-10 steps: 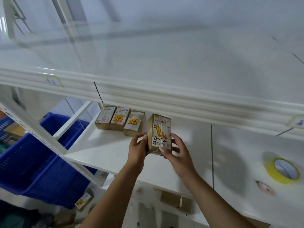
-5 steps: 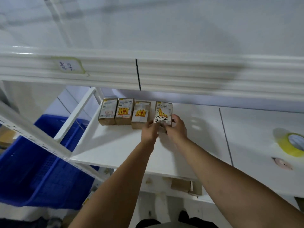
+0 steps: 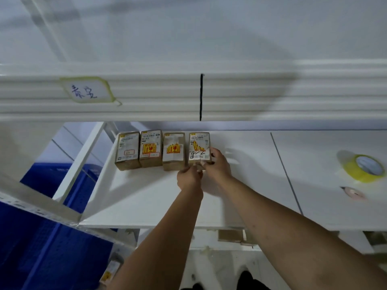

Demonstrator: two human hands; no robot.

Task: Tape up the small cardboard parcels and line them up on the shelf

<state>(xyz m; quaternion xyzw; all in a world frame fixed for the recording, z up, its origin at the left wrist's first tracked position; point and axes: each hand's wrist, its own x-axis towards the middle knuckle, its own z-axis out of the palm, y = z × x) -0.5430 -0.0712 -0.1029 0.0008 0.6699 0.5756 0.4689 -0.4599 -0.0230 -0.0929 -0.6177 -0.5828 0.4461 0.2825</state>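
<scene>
Several small cardboard parcels stand in a row at the back left of the white shelf (image 3: 146, 197). The rightmost parcel (image 3: 199, 146), with a white label and black handwriting, sits on the shelf beside the third parcel (image 3: 173, 149). My left hand (image 3: 188, 177) touches its front lower edge with curled fingers. My right hand (image 3: 217, 164) grips its front right corner, thumb on the label. Further left stand two more parcels (image 3: 128, 149), (image 3: 151, 147).
A yellow tape roll (image 3: 365, 167) lies on the shelf at the right, with a small pinkish disc (image 3: 352, 192) in front of it. A blue crate (image 3: 41, 237) stands left below the shelf. An upper shelf edge with a handwritten label (image 3: 87, 90) overhangs.
The parcel went from being held in the air in both hands to standing on the shelf at the right end of the row. Both hands stay on it.
</scene>
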